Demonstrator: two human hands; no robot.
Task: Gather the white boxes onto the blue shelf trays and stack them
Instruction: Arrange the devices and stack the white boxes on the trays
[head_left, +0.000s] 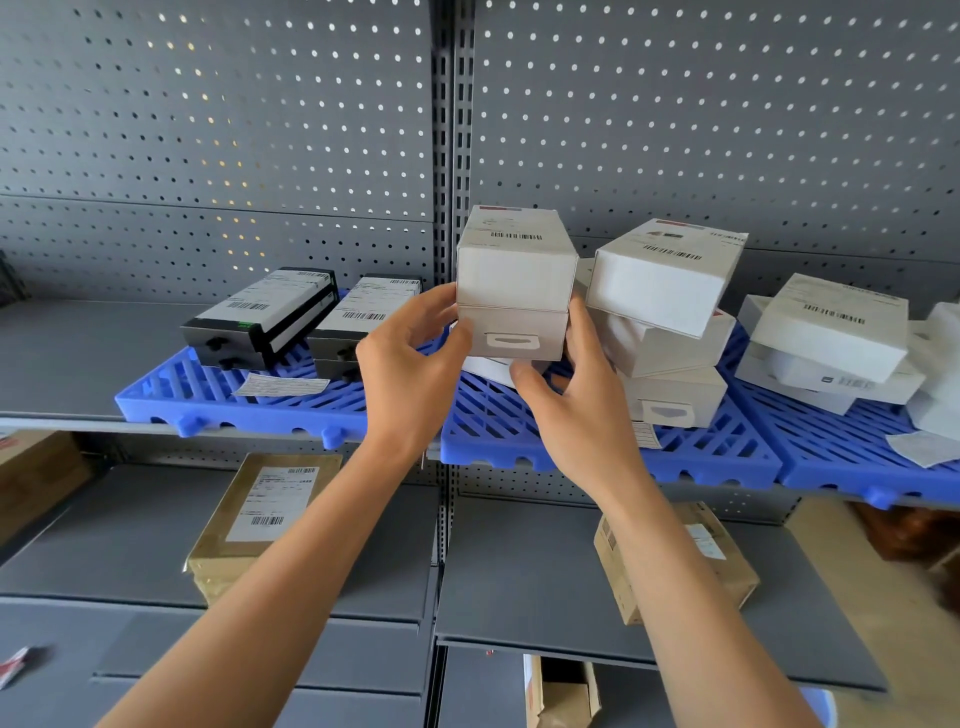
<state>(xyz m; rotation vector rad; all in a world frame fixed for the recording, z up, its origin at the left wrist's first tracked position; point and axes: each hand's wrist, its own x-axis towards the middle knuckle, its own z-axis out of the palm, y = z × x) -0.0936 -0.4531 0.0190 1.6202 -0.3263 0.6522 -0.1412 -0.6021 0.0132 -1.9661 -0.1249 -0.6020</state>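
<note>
Pegboard shelf (78, 353); white box (514, 280) endwise.

Both hands hold a two-high stack of white boxes (514, 291) over the blue trays (597, 441): left hand (410, 353) at nine o'clock, right hand (571, 395) at five. Another stack (665, 322) leans at three o'clock.

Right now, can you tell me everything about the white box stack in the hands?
The white box stack is two cardboard-looking boxes, one atop the other, upright. The top one carries a barcode label; the lower one has a tab slot in front. The left hand and right hand grip its sides above the blue tray.
</note>
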